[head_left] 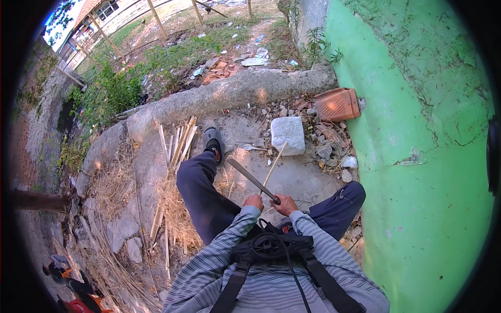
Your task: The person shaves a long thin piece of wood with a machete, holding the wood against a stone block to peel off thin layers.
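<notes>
My left hand (254,202) is closed around the near end of a thin, pale bamboo strip (272,168). The strip slants away from me, and its far tip overlaps the front of a white stone-like block (288,134). In my right hand (285,205), just beside the left, is the handle of a machete (250,178). Its long dark blade points forward and left, crossing the strip close to my hands; whether blade and strip touch, I cannot tell. Both hands are low between my bent knees.
Split bamboo strips (180,143) and a heap of pale shavings (175,206) lie left of my leg. A low concrete ledge (224,96) runs ahead. Rubble and an orange roof tile (336,105) lie by the green wall (417,208) at right.
</notes>
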`<action>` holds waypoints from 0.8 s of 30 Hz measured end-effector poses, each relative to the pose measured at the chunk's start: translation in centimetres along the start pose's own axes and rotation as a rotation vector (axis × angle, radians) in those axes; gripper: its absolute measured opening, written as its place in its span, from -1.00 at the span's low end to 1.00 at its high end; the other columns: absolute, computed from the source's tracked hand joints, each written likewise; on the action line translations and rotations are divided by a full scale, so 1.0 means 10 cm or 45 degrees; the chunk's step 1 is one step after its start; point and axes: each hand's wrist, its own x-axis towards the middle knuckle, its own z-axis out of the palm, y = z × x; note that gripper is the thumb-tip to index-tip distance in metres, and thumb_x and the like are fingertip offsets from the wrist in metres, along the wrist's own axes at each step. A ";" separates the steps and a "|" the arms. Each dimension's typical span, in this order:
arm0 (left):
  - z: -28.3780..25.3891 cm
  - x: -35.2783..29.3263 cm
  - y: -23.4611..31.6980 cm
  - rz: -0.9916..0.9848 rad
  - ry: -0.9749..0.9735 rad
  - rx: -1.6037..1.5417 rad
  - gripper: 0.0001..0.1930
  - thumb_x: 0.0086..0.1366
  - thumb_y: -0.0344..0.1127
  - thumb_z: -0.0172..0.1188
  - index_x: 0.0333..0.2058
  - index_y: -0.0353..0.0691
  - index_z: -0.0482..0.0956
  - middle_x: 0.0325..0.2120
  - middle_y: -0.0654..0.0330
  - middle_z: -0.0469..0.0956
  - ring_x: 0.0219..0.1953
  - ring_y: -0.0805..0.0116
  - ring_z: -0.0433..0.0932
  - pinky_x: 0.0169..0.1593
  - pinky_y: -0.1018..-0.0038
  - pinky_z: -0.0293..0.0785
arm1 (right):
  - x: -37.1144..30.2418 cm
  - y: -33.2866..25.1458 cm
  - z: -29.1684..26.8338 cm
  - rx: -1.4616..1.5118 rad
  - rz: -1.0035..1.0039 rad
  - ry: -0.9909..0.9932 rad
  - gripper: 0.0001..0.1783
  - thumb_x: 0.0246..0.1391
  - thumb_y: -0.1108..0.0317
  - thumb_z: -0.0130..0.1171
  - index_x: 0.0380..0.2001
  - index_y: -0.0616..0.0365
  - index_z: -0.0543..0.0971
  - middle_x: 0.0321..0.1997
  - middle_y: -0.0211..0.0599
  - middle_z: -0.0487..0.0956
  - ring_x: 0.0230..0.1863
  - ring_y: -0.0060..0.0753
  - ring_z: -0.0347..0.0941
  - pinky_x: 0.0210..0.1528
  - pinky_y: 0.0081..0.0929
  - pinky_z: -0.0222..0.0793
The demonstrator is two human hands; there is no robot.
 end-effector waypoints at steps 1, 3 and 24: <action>-0.01 0.02 -0.01 -0.010 -0.004 0.002 -0.66 0.36 -0.15 0.08 -0.23 -0.34 0.67 -0.27 -0.32 0.62 -0.11 -0.32 0.61 0.03 -0.03 0.54 | 0.05 -0.01 0.00 0.018 0.021 0.029 -0.61 0.11 -0.01 0.26 -0.27 0.11 0.60 -0.46 -0.01 0.62 -0.34 0.20 0.58 -0.25 -0.08 0.48; -0.04 0.04 0.09 -0.002 -0.013 -0.002 -0.66 0.35 -0.15 0.08 -0.23 -0.33 0.67 -0.26 -0.32 0.62 -0.09 -0.32 0.60 0.04 -0.03 0.54 | 0.13 0.13 0.01 0.053 0.089 0.102 -0.62 0.11 0.00 0.26 -0.27 0.12 0.60 -0.47 0.00 0.61 -0.34 0.20 0.58 -0.25 -0.08 0.48; 0.03 0.09 -0.01 -0.011 -0.031 -0.033 -0.64 0.35 -0.15 0.06 -0.20 -0.35 0.68 -0.23 -0.31 0.62 -0.10 -0.29 0.61 0.05 0.00 0.52 | 0.10 0.04 0.00 -0.048 0.071 -0.011 -0.71 0.03 0.09 0.20 -0.35 0.09 0.61 -0.36 0.07 0.64 -0.22 0.27 0.57 -0.14 0.04 0.49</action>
